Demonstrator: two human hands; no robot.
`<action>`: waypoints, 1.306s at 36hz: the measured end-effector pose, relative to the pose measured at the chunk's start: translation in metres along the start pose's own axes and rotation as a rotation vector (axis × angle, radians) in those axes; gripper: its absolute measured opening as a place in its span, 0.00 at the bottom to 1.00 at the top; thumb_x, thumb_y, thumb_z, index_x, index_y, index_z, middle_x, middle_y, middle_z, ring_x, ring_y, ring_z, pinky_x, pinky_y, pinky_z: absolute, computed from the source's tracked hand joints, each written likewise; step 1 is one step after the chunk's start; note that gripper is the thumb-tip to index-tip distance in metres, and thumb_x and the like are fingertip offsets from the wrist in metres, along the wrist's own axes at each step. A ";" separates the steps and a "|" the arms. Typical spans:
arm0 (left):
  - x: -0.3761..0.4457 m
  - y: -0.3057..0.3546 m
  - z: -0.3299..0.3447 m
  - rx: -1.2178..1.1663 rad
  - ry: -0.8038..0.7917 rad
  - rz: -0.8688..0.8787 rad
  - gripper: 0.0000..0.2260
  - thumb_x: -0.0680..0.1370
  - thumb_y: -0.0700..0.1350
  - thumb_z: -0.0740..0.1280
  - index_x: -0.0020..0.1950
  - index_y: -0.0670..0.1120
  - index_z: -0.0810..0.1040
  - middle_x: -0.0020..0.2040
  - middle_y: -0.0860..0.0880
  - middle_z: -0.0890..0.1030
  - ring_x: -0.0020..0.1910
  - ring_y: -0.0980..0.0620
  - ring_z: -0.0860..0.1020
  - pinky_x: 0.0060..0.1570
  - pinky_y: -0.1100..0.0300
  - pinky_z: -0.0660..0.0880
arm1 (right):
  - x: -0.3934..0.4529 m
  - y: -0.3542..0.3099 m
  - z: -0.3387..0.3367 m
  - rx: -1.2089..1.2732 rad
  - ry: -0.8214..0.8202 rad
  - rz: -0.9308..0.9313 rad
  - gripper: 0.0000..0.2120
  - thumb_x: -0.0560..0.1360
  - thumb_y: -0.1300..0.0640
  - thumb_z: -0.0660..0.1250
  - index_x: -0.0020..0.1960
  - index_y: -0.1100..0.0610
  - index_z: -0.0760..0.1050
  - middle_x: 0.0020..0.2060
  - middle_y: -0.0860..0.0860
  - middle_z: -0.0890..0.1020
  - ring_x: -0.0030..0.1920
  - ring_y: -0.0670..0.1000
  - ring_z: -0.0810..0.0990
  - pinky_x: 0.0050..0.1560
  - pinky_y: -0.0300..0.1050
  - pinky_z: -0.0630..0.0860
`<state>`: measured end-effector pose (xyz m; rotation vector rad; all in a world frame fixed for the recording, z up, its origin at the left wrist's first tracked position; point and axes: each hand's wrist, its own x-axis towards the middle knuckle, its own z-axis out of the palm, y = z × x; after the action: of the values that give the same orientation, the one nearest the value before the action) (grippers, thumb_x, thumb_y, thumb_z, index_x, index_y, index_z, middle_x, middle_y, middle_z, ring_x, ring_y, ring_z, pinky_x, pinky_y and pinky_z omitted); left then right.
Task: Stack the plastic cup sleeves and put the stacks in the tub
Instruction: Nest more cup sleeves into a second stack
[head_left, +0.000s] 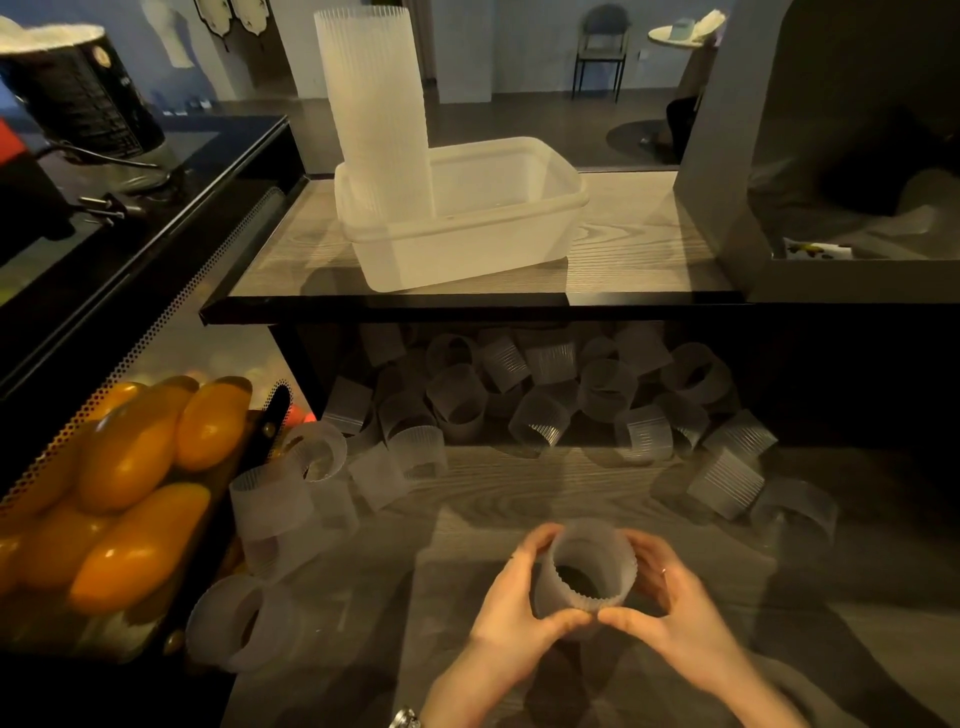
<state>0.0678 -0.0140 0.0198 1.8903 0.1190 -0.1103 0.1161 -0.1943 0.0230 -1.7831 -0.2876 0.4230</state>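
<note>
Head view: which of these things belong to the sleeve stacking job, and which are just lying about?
Job: sleeve held by left hand and right hand; loose sleeves; tall stack standing in tub.

Lying about: oranges, black can, chair, round table.

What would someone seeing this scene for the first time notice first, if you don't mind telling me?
Probably the tall stack of sleeves standing upright in the left end of the translucent tub on the upper shelf. Next, the loose sleeves heaped under that shelf and spilling onto the wooden counter. At the bottom, the left hand and right hand grip one short stack between them, and orange fruit glows at the left.
</note>
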 end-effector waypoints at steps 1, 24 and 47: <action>0.000 0.000 0.000 0.002 -0.001 0.001 0.32 0.65 0.47 0.75 0.61 0.64 0.62 0.63 0.62 0.70 0.64 0.66 0.67 0.63 0.73 0.62 | 0.000 0.000 0.000 0.002 -0.002 0.000 0.34 0.58 0.73 0.77 0.58 0.54 0.70 0.56 0.49 0.79 0.57 0.40 0.78 0.55 0.29 0.71; -0.007 0.001 -0.016 -0.073 0.100 -0.007 0.33 0.65 0.41 0.75 0.63 0.59 0.63 0.64 0.59 0.72 0.65 0.63 0.69 0.64 0.70 0.64 | 0.013 -0.015 0.018 0.021 -0.058 0.000 0.33 0.60 0.73 0.76 0.59 0.53 0.70 0.56 0.47 0.79 0.57 0.39 0.77 0.54 0.28 0.71; 0.004 -0.033 -0.103 -0.040 0.171 -0.210 0.28 0.74 0.27 0.61 0.70 0.49 0.63 0.70 0.50 0.66 0.69 0.56 0.64 0.62 0.67 0.66 | 0.087 -0.025 0.030 0.074 -0.147 0.204 0.08 0.77 0.48 0.59 0.56 0.43 0.73 0.56 0.42 0.79 0.53 0.39 0.79 0.53 0.39 0.75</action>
<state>0.0690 0.0939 0.0208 1.8417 0.4340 -0.0880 0.1828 -0.1263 0.0293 -1.7178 -0.1903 0.7030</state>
